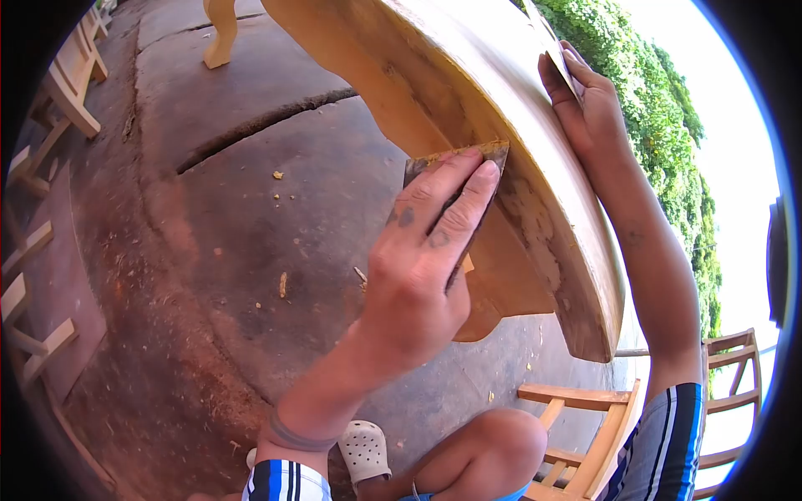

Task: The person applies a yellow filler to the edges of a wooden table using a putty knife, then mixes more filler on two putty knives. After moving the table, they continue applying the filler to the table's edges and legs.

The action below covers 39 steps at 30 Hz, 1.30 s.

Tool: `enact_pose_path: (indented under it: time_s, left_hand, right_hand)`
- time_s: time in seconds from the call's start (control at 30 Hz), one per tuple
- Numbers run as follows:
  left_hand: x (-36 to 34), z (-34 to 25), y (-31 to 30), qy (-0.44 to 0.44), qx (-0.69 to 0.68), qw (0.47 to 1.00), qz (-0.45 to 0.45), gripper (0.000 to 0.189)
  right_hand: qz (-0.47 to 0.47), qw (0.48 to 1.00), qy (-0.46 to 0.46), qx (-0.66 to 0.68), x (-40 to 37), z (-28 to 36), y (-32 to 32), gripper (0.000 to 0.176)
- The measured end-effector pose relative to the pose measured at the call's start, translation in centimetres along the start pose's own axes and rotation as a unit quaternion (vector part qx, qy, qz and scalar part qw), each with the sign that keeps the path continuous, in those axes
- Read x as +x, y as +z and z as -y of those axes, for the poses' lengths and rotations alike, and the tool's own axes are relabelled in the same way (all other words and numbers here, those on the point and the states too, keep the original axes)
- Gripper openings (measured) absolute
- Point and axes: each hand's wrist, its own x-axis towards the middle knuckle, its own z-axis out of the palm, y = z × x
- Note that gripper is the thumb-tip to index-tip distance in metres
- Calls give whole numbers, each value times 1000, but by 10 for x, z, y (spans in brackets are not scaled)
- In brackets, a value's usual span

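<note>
My left hand [426, 238] is closed on a dark flat scraper [497, 156], two fingers pressed along its face. Yellowish paste lines the scraper's top edge, which touches the underside edge of a curved wooden tabletop [551, 154]. The thumb is hidden. My right hand [589, 104], at the upper right beside the tabletop's outer edge, holds a thin flat plate [555, 46] between thumb and fingers. Brown and yellowish patches mark the wooden rim [543, 242].
A carved wooden leg [220, 37] stands at the top left. Wooden chair frames [67, 92] line the left side; another chair [585, 426] is at the lower right. The floor [276, 225] has a long crack and scattered crumbs. My knee [510, 442] is below.
</note>
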Motion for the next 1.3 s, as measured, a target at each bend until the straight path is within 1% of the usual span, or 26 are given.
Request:
enact_pose_path:
  time_s: [0.07, 0.13, 0.2, 0.27, 0.3, 0.37, 0.4, 0.47, 0.5, 0.57, 0.6, 0.63, 0.7, 0.73, 0.83, 0.87, 0.97, 1.0, 1.1, 1.13, 1.2, 1.3]
  left_hand:
    - [-17, -4, 36, 22, 36, 999, -24, 55]
    - [-49, -25, 66, 11, 1, 1000, -16, 53]
    - [-77, -46, 90, 34, -19, 999, -19, 58]
    - [-94, -63, 86, -10, -75, 996, 36, 59]
    - [-98, -70, 82, -29, -100, 993, 63, 59]
    - [-106, -67, 61, -64, -193, 969, 144, 57]
    - [-105, -60, 46, -70, -235, 952, 185, 55]
    - [-64, -52, -1, -34, -132, 975, 176, 55]
    - [-38, -51, -25, -29, -79, 988, 132, 57]
    - [18, -63, -65, -18, 44, 997, 63, 59]
    - [43, -69, -77, -2, 99, 992, 75, 60]
    - [65, -77, -83, 12, 154, 984, 84, 61]
    - [104, -99, -85, 50, 235, 957, 162, 56]
    - [119, -109, -86, 63, 276, 939, 196, 54]
    - [156, -134, -86, 156, 402, 851, 299, 50]
    - [163, -138, -85, 184, 413, 834, 315, 45]
    - [176, -152, -83, 198, 441, 776, 405, 44]
    - [176, -154, -81, 193, 445, 771, 412, 44]
    - [165, -148, -81, 176, 447, 756, 445, 44]
    - [162, -147, -84, 170, 441, 751, 460, 45]
    - [154, -148, -88, 153, 428, 745, 489, 46]
    - [136, -148, -102, 63, 402, 723, 559, 47]
  right_hand:
    - [7, 1000, -4, 2, 0, 1, 5, 37]
    - [18, 1000, -11, -9, -5, 0, 9, 37]
    - [12, 1000, 10, 5, 9, 0, -6, 36]
    - [12, 1000, 28, 9, 18, -2, -18, 34]
    - [-3, 1000, 29, -4, 13, -4, -12, 34]
    - [-26, 999, 18, -20, -2, -1, 11, 32]
    - [-21, 999, 8, -49, -5, -1, 10, 39]
    - [-16, 998, 16, -53, -2, -2, 5, 42]
    - [-20, 998, 23, -55, -5, 0, 8, 43]
    - [7, 999, 36, 9, -18, 4, 18, 45]
    - [36, 999, 37, -5, -26, 6, 23, 45]
    - [51, 997, 32, -40, -44, 15, 39, 41]
    - [113, 990, -30, -80, -62, 18, 54, 36]
    - [131, 984, -27, -116, -73, 29, 62, 29]
    - [208, 971, 32, -111, -87, 57, 74, 27]
    - [229, 965, 25, -122, -88, 59, 74, 26]
    - [293, 948, 10, -122, -88, 64, 71, 26]
    - [290, 951, 7, -105, -92, 68, 74, 25]
    - [251, 962, 95, -55, -102, 79, 77, 22]
    - [255, 962, 81, -59, -103, 75, 78, 22]
    - [263, 960, 62, -71, -106, 60, 76, 22]
    - [256, 962, 37, -81, -104, 58, 78, 21]
